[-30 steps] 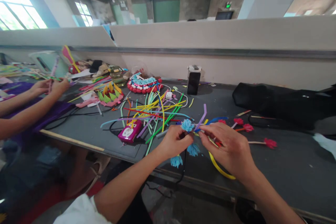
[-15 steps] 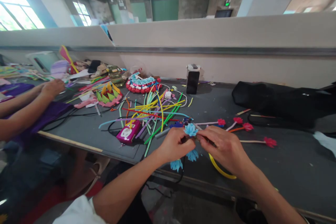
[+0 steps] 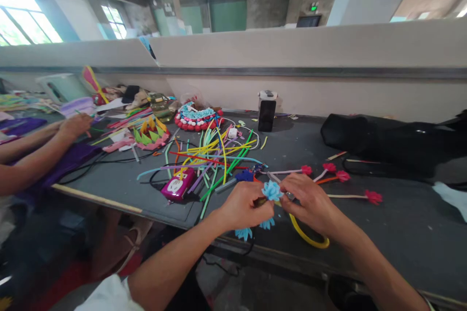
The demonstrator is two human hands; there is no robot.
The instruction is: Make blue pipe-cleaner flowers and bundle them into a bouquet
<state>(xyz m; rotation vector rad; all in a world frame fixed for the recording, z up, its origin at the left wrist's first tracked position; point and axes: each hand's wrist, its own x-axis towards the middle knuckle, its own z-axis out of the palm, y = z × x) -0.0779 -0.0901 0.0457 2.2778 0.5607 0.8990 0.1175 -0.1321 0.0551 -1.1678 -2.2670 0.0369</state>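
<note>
A light-blue artificial flower (image 3: 272,190) stands up between my two hands over the table's front edge. My left hand (image 3: 245,206) is closed, its fingers pinched at the flower's left side and base. From the right, my right hand (image 3: 310,201) has its thumb and fingertips together close to the petals, with a small shiny bit between them that I cannot make out. A yellow band (image 3: 310,240) curves down below my right hand; part of it shows under the flower. Two more blue flowers (image 3: 243,233) hang below my left hand, their stems hidden.
Pink-red flowers on stems (image 3: 343,176) lie to the right. Coloured strips (image 3: 219,155) are heaped beyond my hands, beside a magenta box (image 3: 178,184). A phone (image 3: 266,115) stands near the wall; a black bag (image 3: 365,141) lies right. Another person's hands (image 3: 75,125) work at left.
The blue flower and my fingertips have shifted slightly right. A shiny bit now shows at my right fingertips. The hanging blue flowers show less. The other person's hands moved slightly.
</note>
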